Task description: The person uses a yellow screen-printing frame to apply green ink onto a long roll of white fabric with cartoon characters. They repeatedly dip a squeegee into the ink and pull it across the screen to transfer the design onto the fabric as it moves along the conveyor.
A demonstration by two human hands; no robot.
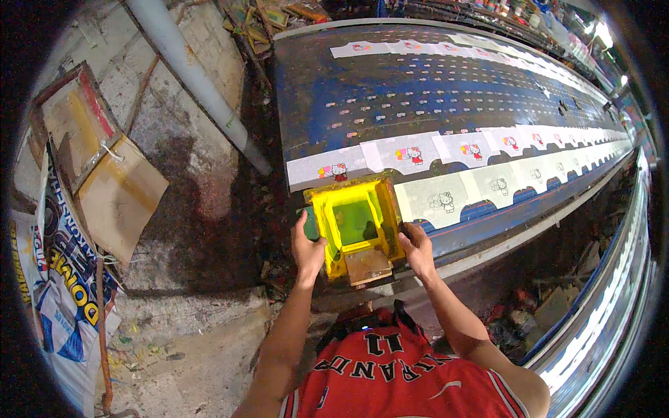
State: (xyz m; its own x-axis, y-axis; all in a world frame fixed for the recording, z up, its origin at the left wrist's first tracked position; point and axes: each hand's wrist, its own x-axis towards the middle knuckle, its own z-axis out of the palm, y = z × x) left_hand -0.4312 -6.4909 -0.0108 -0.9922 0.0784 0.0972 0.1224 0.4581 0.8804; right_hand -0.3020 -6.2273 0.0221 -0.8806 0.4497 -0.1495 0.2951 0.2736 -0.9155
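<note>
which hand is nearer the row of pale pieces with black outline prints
Right. The right hand is at the yellow frame's right side, beside the row; the left hand is across the frame, farther off.

The yellow-framed square screen with green mesh (357, 221) hides part of the blue-black tabletop (306, 97). White printed fabric pieces (573, 136) at far right become too small to make out. The view's near edge crops the red sleeveless jersey (397, 380).

We spot a bright red sleeveless jersey (411, 400), dark lettering (380, 369) edged in white, a slim white curved mark (446, 389), striped trim (503, 391) at the armhole, and both arms (456, 313) bare!
</note>
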